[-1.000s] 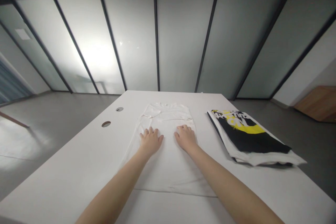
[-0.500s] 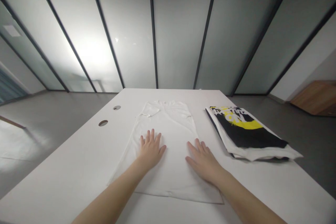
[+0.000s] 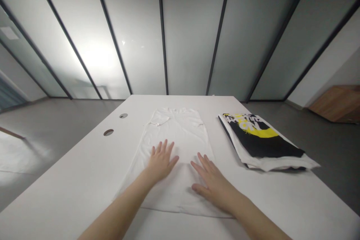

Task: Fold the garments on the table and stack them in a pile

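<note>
A white T-shirt [image 3: 180, 135] lies spread on the white table, its collar at the far end and its hem towards me. One short sleeve is folded inwards at its left side. My left hand [image 3: 161, 162] is over the left half of the shirt, fingers spread and holding nothing. Over the right half is my right hand [image 3: 211, 182], its fingers also apart and nothing in them. Whether either palm presses on the cloth I cannot tell.
To the right, a stack of folded shirts [image 3: 260, 142], black, white and yellow on top, lies by the edge of the table [image 3: 84, 180]. Two round holes pierce the tabletop at the left. Frosted glass panels [image 3: 188, 37] stand behind; a wooden piece [image 3: 337, 103] is at far right.
My right hand has shifted left and nearer to me across the shirt, its thumb now further from the fingers. My left hand stays almost where it was. The view has moved slightly.
</note>
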